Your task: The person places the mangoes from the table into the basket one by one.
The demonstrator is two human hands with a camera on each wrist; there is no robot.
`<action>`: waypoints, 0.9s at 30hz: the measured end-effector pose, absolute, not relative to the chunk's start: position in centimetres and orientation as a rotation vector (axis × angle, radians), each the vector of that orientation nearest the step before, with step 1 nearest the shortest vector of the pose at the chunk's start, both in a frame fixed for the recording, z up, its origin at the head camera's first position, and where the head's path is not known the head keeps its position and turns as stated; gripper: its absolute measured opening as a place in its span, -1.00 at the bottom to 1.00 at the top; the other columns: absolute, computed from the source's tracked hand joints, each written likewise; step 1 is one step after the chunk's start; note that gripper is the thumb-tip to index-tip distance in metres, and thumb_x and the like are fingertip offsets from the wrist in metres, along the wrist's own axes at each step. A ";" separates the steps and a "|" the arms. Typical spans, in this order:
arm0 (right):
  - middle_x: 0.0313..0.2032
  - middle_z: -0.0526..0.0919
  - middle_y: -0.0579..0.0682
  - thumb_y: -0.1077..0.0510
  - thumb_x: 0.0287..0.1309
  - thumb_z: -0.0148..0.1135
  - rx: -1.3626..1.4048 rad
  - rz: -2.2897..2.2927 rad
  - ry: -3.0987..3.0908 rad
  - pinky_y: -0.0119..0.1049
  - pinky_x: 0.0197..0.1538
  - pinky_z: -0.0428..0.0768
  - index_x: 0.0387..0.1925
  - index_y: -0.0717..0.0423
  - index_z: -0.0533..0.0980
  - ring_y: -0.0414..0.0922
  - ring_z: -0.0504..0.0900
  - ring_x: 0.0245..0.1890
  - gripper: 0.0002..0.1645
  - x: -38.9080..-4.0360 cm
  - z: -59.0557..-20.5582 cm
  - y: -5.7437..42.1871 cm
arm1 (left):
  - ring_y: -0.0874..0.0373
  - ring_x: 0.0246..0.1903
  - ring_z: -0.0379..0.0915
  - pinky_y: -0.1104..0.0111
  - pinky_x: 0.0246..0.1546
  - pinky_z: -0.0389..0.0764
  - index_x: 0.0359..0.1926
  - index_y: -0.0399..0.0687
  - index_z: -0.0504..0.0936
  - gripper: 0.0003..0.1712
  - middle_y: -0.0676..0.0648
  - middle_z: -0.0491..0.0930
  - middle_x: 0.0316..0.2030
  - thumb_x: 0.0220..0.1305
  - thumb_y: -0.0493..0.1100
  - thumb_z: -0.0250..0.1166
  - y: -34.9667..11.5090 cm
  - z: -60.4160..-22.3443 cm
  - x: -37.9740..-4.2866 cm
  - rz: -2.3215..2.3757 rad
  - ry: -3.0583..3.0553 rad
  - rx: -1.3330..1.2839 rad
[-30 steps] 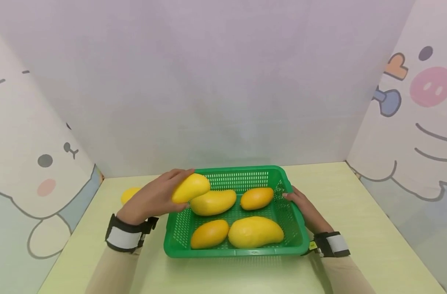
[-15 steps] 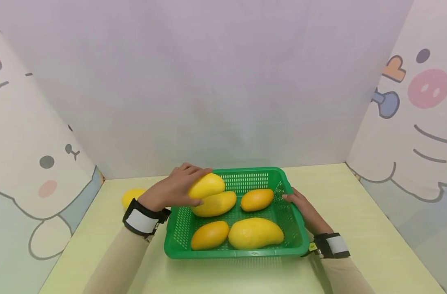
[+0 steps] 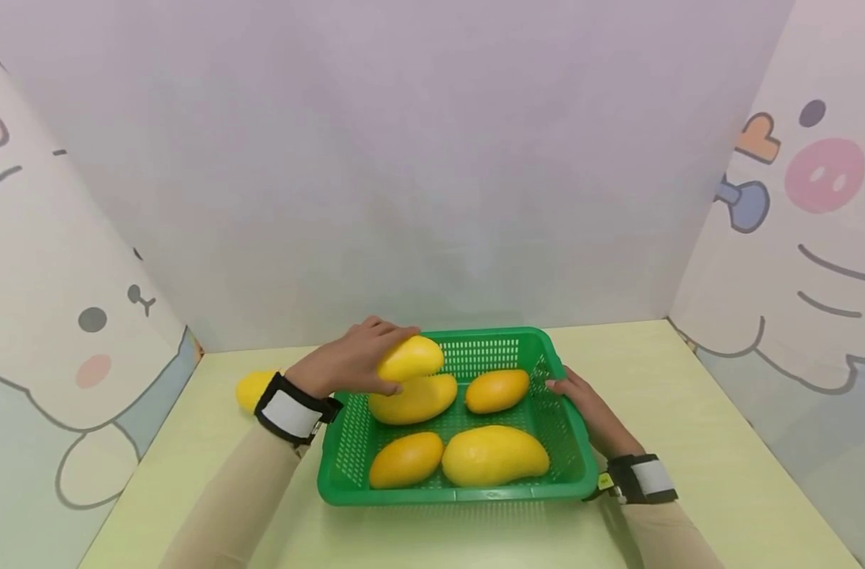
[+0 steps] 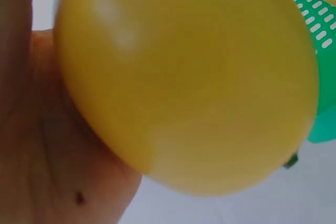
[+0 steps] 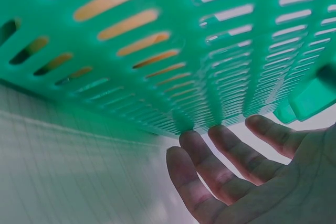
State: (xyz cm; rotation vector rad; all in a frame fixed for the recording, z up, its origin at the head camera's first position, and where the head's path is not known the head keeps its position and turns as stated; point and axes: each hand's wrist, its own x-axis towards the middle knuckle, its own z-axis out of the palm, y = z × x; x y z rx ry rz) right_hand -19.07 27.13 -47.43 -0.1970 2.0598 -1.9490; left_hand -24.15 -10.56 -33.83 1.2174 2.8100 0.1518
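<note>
My left hand (image 3: 354, 357) grips a bright yellow mango (image 3: 414, 358) above the back left of a green plastic basket (image 3: 404, 497). In the left wrist view that mango (image 4: 194, 87) fills most of the picture, a small green stem at its end. Directly below it in the basket lies another yellow mango (image 3: 421, 401). Beside that one is an orange mango (image 3: 498, 391). Along the front lie a second orange mango (image 3: 406, 460) and a large pale yellow mango (image 3: 494, 456). My right hand (image 3: 594, 412) holds the basket's right side, thumb over the rim and fingertips (image 5: 193, 142) against the outer wall.
One more yellow mango (image 3: 253, 390) lies on the pale table (image 3: 688, 411), left of the basket and partly behind the left wrist. A plain pale wall (image 3: 432, 174) stands at the back. Side panels with cartoon animals (image 3: 816, 276) border the table.
My left hand has carried the yellow mango rightward, from the basket's left rim to over the mango at the back left. The right hand and the basket have stayed put.
</note>
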 end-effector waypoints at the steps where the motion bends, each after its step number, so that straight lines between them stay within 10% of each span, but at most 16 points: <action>1: 0.16 0.31 0.35 -0.11 0.37 -0.17 -0.192 -1.948 2.060 -0.07 -0.10 0.58 0.42 -0.06 -0.02 0.20 0.47 0.02 -0.33 -19.0 -47.4 27.2 | -0.02 0.19 0.16 0.03 0.16 0.23 0.42 0.06 0.12 -0.03 -0.08 0.32 0.24 0.04 0.14 0.36 -10.3 -33.9 -24.3 0.150 2.795 1.204; 27: 0.17 0.32 0.32 -0.14 0.35 -0.14 -0.191 -1.942 2.061 -0.08 -0.10 0.58 0.41 -0.07 0.00 0.18 0.49 0.01 -0.31 -19.0 -47.3 27.2 | -0.02 0.14 0.15 0.12 0.11 0.29 0.38 -0.01 0.20 -0.09 -0.12 0.29 0.17 0.06 0.11 0.36 -8.6 -36.3 -26.5 0.002 2.726 1.189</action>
